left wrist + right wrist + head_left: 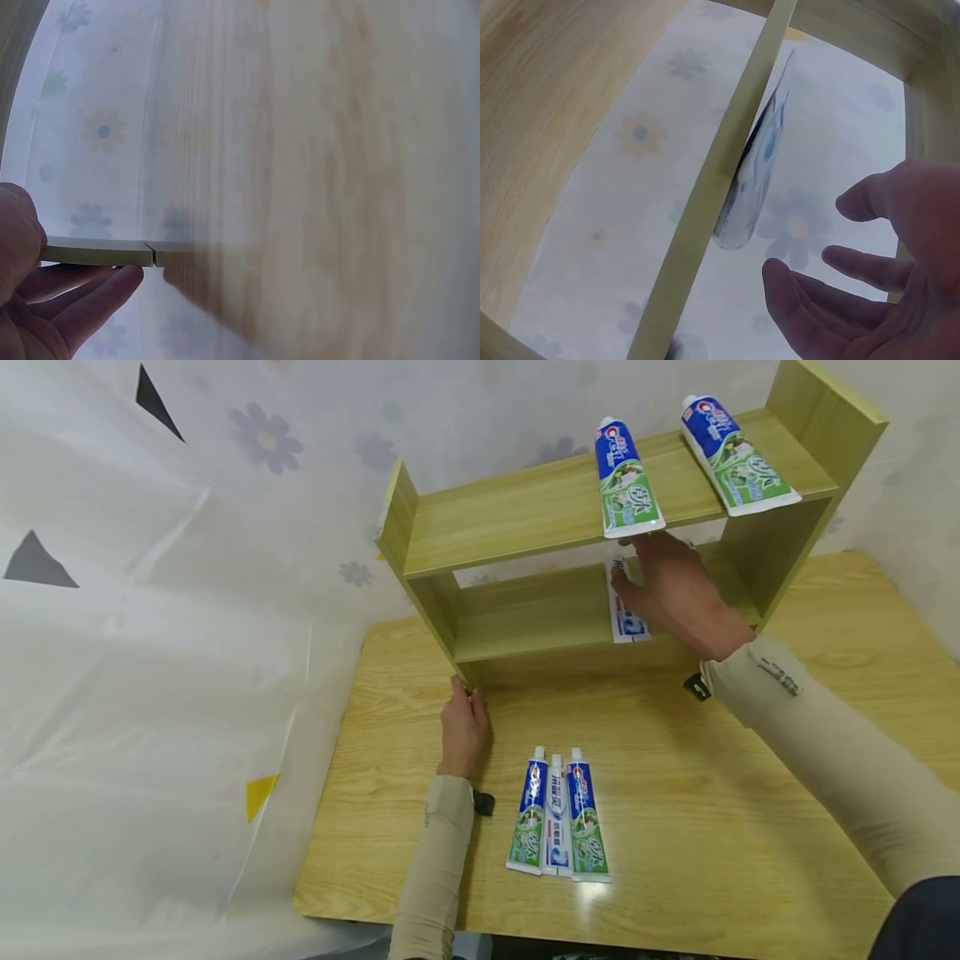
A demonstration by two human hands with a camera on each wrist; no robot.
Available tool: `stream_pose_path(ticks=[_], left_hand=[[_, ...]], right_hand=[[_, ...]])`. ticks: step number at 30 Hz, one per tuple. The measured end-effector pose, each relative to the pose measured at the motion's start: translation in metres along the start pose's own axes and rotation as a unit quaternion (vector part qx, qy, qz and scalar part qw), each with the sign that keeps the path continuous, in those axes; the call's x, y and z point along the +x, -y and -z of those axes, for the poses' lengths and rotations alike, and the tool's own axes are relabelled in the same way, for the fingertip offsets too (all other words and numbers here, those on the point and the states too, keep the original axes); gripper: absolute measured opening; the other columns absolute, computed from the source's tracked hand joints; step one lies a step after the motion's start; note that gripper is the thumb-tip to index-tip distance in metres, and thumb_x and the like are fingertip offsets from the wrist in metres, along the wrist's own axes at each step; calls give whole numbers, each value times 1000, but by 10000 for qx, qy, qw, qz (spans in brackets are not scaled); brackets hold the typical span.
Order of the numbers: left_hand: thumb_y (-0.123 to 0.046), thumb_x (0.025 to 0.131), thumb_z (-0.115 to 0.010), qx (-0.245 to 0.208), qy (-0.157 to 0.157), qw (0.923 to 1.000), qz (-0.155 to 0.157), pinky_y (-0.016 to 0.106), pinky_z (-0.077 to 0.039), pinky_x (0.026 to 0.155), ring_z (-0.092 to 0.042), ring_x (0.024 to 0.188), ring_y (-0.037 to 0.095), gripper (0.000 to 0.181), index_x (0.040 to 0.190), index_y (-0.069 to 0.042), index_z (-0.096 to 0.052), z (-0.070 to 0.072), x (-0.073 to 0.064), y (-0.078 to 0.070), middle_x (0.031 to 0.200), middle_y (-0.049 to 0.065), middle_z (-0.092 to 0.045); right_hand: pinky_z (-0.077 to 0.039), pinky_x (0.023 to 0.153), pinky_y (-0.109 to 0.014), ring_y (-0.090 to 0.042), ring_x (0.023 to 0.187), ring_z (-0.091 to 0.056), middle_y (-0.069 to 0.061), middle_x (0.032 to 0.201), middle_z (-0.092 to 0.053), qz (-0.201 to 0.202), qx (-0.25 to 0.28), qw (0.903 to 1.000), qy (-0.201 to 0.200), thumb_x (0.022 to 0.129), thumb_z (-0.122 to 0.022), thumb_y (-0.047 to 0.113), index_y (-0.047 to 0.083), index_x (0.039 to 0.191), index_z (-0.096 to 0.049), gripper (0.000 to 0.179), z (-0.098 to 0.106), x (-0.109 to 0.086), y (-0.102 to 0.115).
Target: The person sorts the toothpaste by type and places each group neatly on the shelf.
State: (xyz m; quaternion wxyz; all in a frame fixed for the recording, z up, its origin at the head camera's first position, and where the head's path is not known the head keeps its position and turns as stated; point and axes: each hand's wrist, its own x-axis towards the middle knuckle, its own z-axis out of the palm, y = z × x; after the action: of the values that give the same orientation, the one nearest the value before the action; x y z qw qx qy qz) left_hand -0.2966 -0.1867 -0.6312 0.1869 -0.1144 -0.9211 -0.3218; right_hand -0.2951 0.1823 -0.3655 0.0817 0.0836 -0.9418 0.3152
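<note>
Leftmost, the left hand (463,733) pinches the lower corner of the two-tier wooden shelf (510,531). Rightward, a white toothpaste tube (626,620) lies on its lower tier, long axis near 12-to-6 o'clock. The right hand (675,593), nearer, has fingers (784,289) parted, holding nothing; its wrist view puts the tube at 11 o'clock from them, apart.

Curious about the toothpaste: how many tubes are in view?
6: two tubes on the top shelf, one tube on the lower shelf, three tubes on the table; others may be hidden.
</note>
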Motion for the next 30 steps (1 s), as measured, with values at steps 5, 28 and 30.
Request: stream_pose_path(ticks=[5,28,30], left_hand=[[-30,119,-41,-48,-6,10000,78,32,-45,51,-56,59,17,29,134,-6,-49,0,1,-1,78,8,-61],[-38,119,-34,129,69,9998,144,28,-44,49,-55,58,14,38,137,-8,-48,-4,3,4,77,4,-59],[-37,120,-33,160,58,9998,126,27,-44,49,-54,57,14,38,137,-7,-48,-3,3,2,77,5,-58]], right_hand=[[-57,89,-58,-41,106,-64,-29,132,-66,375,-133,9982,-439,111,-54,23,-2,158,-48,54,-2,-14,2],[-56,72,-56,-42,96,-66,-29,127,-70,855,-391,9866,-1331,104,-67,16,0,135,-67,35,-26,-72,14],[-54,68,-52,-41,93,-65,-28,127,-70,981,-355,9846,-1401,103,-68,14,0,133,-69,33,-30,-76,13]])
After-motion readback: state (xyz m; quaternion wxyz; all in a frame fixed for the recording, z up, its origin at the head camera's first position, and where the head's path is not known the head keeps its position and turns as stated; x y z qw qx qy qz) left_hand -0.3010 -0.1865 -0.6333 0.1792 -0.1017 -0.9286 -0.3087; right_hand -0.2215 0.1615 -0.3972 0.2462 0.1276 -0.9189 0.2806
